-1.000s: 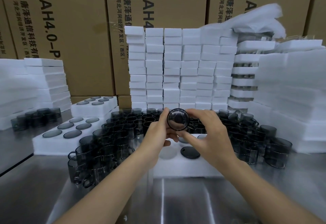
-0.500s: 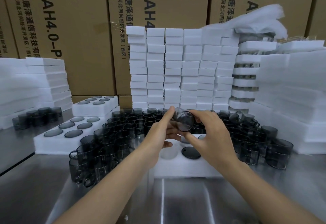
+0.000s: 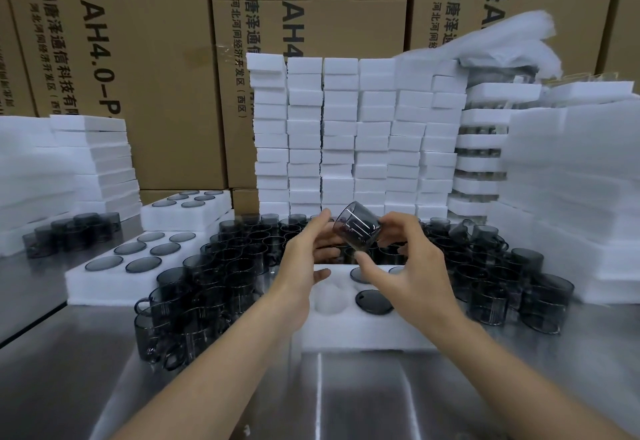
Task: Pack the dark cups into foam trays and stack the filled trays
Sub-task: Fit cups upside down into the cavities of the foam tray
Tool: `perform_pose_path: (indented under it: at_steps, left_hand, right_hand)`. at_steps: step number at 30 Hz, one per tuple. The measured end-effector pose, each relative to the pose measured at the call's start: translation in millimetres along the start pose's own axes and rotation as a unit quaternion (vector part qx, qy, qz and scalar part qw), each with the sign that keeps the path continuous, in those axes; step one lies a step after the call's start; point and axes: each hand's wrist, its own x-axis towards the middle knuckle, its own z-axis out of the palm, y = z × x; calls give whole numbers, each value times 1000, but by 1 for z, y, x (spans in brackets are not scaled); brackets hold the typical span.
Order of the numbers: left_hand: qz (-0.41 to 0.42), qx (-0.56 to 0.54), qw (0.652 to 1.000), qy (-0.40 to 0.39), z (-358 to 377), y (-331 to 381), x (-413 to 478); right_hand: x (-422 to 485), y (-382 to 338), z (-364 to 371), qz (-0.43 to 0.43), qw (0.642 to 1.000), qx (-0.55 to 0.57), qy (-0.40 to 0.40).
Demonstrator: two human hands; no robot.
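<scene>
Cardboard boxes (image 3: 166,58) wall off the back, and stacks of white foam (image 3: 339,134) stand in front of them from 9 o'clock round to 3 o'clock. The steel desk (image 3: 346,398) carries a crowd of loose dark cups (image 3: 221,277) on both sides of the working foam tray (image 3: 363,339). Two filled trays (image 3: 86,287) lie at its 9 o'clock, the further one stacked higher.

The left hand (image 3: 301,266) and right hand (image 3: 412,266) meet above the tray's far edge. Between them the held cup (image 3: 358,228) hangs tilted, clear of the foam.

The right hand pinches it, fingers (image 3: 394,223) curled over its 2 o'clock side and thumb (image 3: 362,261) under its 6 o'clock edge. The left fingers (image 3: 320,221) are nearly straight at the cup's 9 o'clock side. Whether they press on it cannot be told.

The step looks like turning the cup for seating. An empty pocket (image 3: 329,297) waits at the cup's 7 o'clock, beside a seated cup (image 3: 374,301) showing a flat dark disc. To do it well, the person should probably match that facing, centre the cup over the pocket, lower it straight, and press evenly so the foam wall does not tear.
</scene>
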Motion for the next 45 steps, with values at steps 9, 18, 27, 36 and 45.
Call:
perform_pose_path:
  at_steps: [9,18,27,36,45]
  left_hand:
    - [30,17,997,-65,-5,-1,4]
    - [26,44,998,-45,-5,-3,2]
    - [21,20,999,-40,-6,3,2]
    - [37,35,998,-43,-7,-1,5]
    - [71,60,996,7,-11,-5,10]
  right_hand:
    - [2,-8,1,108,981,149,-63]
    - [0,-7,0,82,990,86,-81]
    - [2,-14,-1,142,973,166,-75]
    - [3,-12,0,132,981,108,-94]
    - [4,-2,0,95,990,77,-73]
